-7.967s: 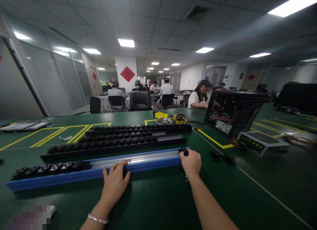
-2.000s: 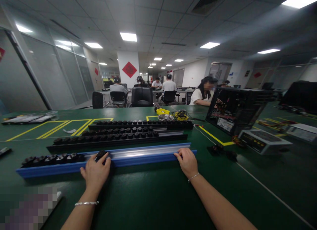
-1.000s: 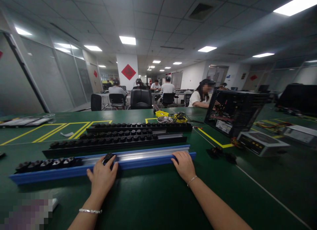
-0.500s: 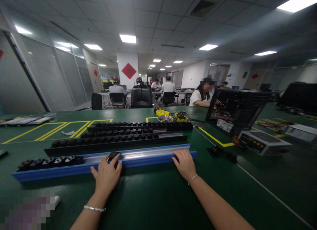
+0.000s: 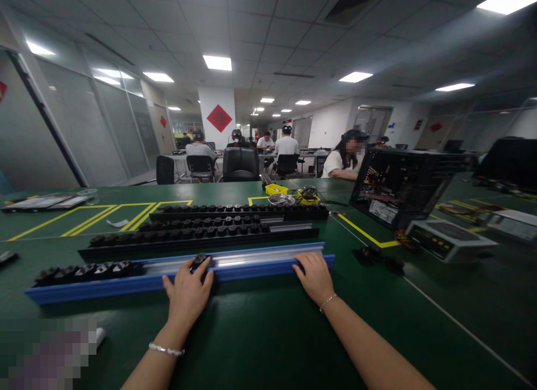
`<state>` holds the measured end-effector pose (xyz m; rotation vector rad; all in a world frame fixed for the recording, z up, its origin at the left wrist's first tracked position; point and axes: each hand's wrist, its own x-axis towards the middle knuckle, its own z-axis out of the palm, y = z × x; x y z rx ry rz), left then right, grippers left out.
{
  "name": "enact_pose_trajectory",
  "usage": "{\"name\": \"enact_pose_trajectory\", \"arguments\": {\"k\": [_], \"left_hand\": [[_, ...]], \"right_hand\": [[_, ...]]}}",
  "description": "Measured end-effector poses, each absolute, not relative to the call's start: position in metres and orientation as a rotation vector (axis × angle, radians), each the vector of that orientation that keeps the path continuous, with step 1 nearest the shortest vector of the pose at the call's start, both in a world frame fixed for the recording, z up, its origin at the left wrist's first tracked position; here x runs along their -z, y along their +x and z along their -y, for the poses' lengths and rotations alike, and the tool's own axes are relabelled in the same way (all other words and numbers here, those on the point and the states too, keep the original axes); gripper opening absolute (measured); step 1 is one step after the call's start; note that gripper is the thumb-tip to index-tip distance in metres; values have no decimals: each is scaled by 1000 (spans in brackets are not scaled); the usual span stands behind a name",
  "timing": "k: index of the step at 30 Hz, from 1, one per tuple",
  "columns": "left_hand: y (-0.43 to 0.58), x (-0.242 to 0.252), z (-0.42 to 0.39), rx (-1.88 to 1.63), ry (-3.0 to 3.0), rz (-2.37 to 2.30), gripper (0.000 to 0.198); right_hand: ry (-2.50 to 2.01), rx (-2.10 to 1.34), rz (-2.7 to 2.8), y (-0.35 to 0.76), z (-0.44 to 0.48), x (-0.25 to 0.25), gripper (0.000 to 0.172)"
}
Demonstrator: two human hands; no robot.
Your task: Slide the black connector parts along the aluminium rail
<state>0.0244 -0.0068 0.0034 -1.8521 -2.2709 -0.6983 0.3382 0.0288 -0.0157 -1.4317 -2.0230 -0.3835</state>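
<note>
A long blue rail (image 5: 255, 271) with a silvery channel lies across the green table in front of me. Several black round socket-like modules (image 5: 86, 271) sit in its left part. My left hand (image 5: 188, 289) has its fingers around a single black module (image 5: 200, 259) in the channel, right of that group; fingertips partly cover it. At the rail's right end, my right hand (image 5: 314, 277) grips the near wall, thumb on the near side and fingers over the top edge.
Behind the blue rail lie black rails (image 5: 197, 245) filled with similar modules. Beyond them are yellow trays (image 5: 277, 189) and a metal bowl (image 5: 281, 200). To the right stand an open computer case (image 5: 398, 183) and a power supply (image 5: 448, 242). A co-worker (image 5: 342, 160) sits across the table.
My left hand has slid the single black module a short way to the right along the channel. My right hand stays at the rail's right end. The view has shifted slightly.
</note>
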Motion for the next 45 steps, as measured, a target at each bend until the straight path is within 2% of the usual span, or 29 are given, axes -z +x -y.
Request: {"name": "enact_pose_trajectory", "arguments": {"k": [36,45], "left_hand": [[34,8,9,673,-2110,1988,41],[36,11,9,725,-2189,1923,40]], "right_hand": [[-1474,356,1993,333,-26,13,22],[-1386,322,2034,293,-22,9,26]]}}
